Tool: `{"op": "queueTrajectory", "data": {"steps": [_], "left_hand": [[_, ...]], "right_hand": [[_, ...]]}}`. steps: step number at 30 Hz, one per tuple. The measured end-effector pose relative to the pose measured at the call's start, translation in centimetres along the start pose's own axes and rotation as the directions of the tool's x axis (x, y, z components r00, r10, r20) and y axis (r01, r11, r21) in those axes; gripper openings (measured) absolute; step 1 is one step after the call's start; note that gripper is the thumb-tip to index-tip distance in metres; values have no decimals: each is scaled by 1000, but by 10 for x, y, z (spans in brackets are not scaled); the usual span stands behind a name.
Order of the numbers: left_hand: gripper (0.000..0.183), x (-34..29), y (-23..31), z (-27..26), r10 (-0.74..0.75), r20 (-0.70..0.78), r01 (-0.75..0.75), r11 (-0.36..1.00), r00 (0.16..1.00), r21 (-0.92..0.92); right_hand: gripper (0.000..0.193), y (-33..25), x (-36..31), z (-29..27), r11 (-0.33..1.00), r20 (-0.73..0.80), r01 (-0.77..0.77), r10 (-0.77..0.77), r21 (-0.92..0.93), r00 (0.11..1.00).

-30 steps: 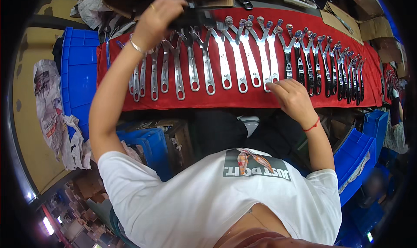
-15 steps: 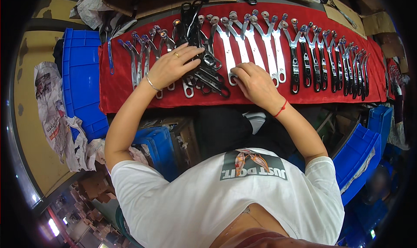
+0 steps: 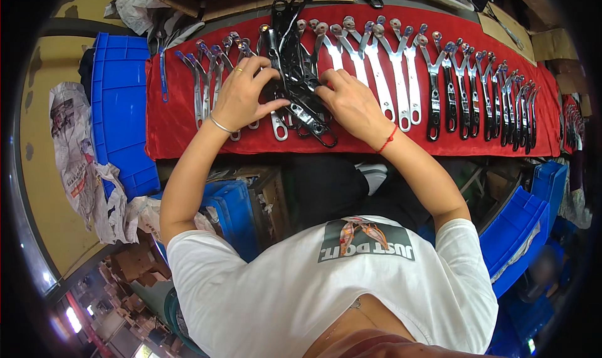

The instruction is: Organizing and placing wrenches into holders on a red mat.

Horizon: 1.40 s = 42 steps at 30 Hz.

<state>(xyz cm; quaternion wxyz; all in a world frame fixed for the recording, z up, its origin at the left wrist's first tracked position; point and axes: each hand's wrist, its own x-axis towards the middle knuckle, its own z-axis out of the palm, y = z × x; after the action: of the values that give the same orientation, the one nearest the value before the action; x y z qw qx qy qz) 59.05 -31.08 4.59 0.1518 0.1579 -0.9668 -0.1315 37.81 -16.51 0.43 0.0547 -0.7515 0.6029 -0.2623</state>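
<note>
Looking down from the head camera, I see both hands working on a cluster of black tools (image 3: 300, 88) lying near the middle of the red cloth (image 3: 182, 129) that covers the table. My left hand (image 3: 243, 94), with a ring on one finger and a thin bracelet at the wrist, is curled over the left side of the cluster, fingertips pinching one of the dark handles. My right hand (image 3: 352, 104), with a red string around its wrist, lies flatter, fingers pressed onto the right side of the same pile; I cannot tell whether it grips a piece or only steadies it. The black tools overlap each other at angles, a few reaching toward the cloth's far edge.

Left of the pile a short row of silver wrenches (image 3: 207, 76) lies partly under my left hand. To the right a long row of silver wrenches (image 3: 401, 76) runs side by side across the cloth, followed by darker ones (image 3: 501, 101) toward the far right. A blue plastic crate (image 3: 119, 113) sits just beside the cloth's left edge, with crumpled newspaper (image 3: 78, 157) next to it.
</note>
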Motion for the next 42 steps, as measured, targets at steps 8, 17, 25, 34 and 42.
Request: {"op": "queueTrajectory", "data": {"steps": [8,17,25,34,42], "left_hand": [[22,-12,3,6,-29,70,34,996,997,-81],[19,-24,10,10,-117,44,122,985,992,-118],[15,-18,45,10,-274,-159,261,960,948,-102],[17,47,176,62,-223,-254,191,971,941,-146],[19,55,208,134,-177,-194,191,980,965,57]], "right_hand": [[16,10,-1,-25,718,123,-312,304,622,945],[12,24,-89,-108,631,20,-374,493,679,870],[17,49,-147,-92,961,-150,-265,252,-73,956],[10,54,-143,-84,939,-49,-193,187,-284,981],[9,58,-140,-87,939,-34,-157,153,-305,988]]}}
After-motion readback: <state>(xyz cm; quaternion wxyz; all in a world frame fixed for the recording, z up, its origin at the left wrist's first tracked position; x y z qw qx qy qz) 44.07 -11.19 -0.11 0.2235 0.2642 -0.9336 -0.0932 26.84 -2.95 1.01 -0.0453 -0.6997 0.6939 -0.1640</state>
